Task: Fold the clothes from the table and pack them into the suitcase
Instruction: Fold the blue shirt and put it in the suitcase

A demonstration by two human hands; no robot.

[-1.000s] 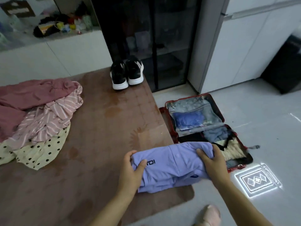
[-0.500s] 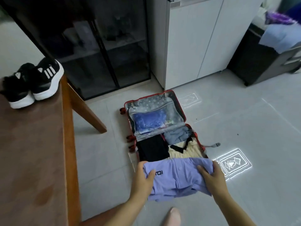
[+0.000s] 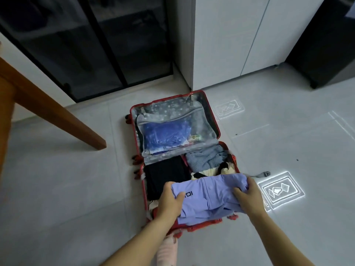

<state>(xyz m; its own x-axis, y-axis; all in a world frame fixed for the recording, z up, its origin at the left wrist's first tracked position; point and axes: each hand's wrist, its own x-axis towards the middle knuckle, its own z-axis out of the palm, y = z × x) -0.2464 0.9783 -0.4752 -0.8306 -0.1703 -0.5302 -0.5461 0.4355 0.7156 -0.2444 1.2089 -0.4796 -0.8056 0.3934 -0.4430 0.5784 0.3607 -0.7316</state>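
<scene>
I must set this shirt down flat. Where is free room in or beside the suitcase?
No bare bottom shows in the suitcase: black garment left, grey garment and cream garment right, near end hidden under the shirt. Bare floor lies left of it, toward the table leg.

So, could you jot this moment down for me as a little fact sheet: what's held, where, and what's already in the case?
suitcase: red, open flat on the floor
held item: folded lilac shirt, over the suitcase's near half
left grip: holds the shirt's left end
right grip: holds its right end
already packed: black garment, grey-blue garment
lid pocket: blue item behind mesh
</scene>
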